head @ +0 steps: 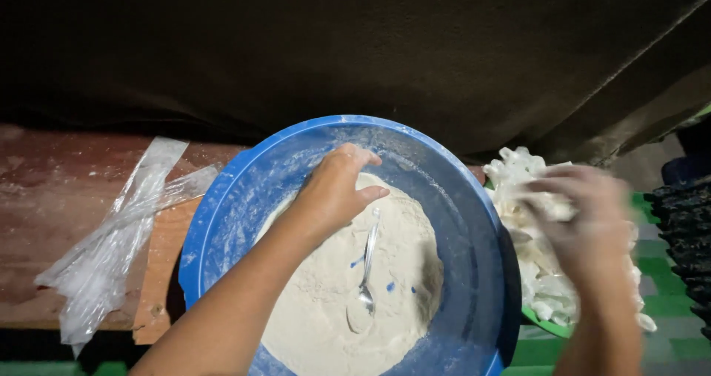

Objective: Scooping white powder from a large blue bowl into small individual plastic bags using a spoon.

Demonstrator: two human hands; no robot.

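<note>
A big blue basin (222, 198) stands in front of me, dusted white inside and holding a mound of flour (326, 287). A metal spoon (368, 265) lies on the flour, bowl end toward me. My left hand (337, 187) reaches into the basin, fingers curled down at the far side of the flour; what it grips is hidden. My right hand (589, 217), blurred by motion and floury, hovers over a heap of white pieces (544, 272) in a green bowl (544, 322) to the right of the basin. Whether it holds one I cannot tell.
The basin rests on a reddish wooden bench (52, 198). A crumpled clear plastic bag (111, 243) lies on the bench to the left. Dark cloth (370, 43) fills the background. A black textured object (685, 228) sits at the right edge.
</note>
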